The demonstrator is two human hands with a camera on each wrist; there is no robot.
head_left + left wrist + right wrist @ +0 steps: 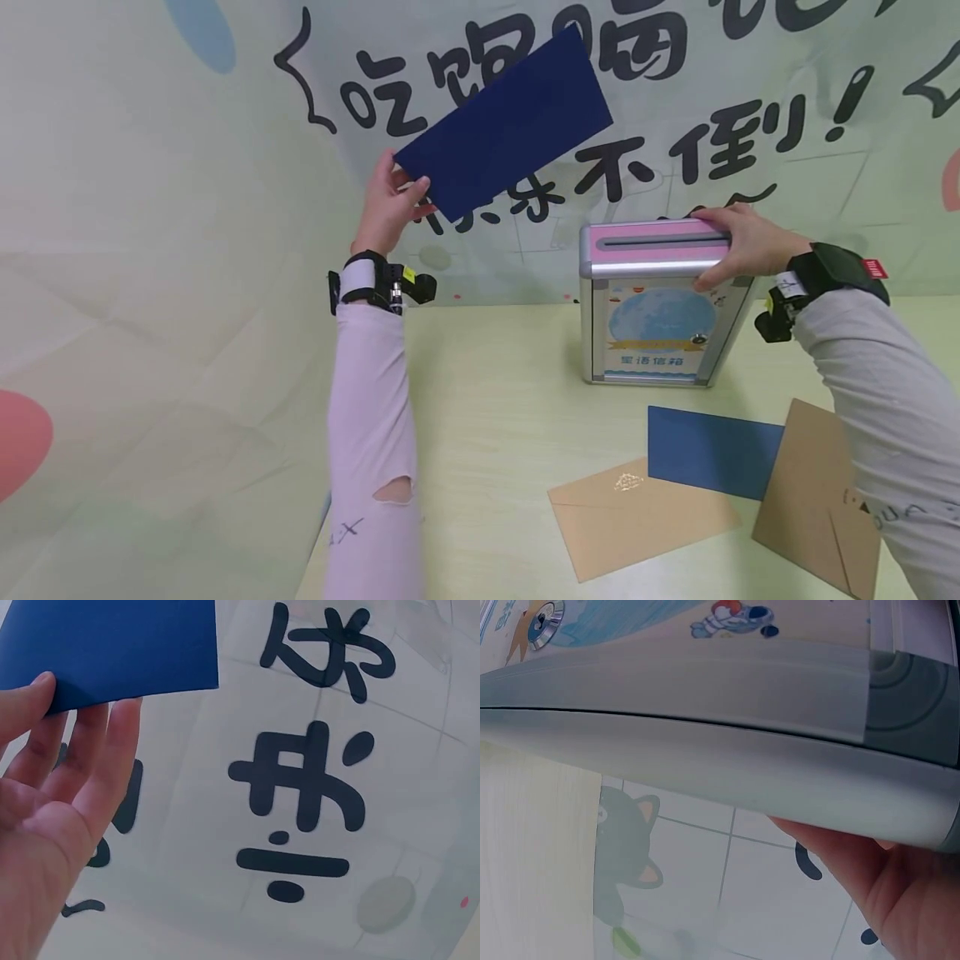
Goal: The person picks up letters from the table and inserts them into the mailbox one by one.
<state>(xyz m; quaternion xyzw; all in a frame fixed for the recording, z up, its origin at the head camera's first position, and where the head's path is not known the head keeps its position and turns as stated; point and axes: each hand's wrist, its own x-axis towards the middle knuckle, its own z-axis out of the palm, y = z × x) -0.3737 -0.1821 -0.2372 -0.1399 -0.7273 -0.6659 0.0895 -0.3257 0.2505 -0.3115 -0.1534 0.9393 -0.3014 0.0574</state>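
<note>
Left hand (386,204) pinches a dark blue envelope (506,125) by its corner, raised above the table (487,417). Right hand (746,246) grips the top of the letter box (648,312).

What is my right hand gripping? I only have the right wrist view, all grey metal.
Observer: The right hand grips the top right corner of a standing mailbox with a pink top.
Operator: Is the slot free?
Observer: Yes, the slot on top shows uncovered, left of your fingers.
Operator: And the left hand?
Observer: The left hand pinches a dark blue envelope by one corner, raised up left of the box.
</note>
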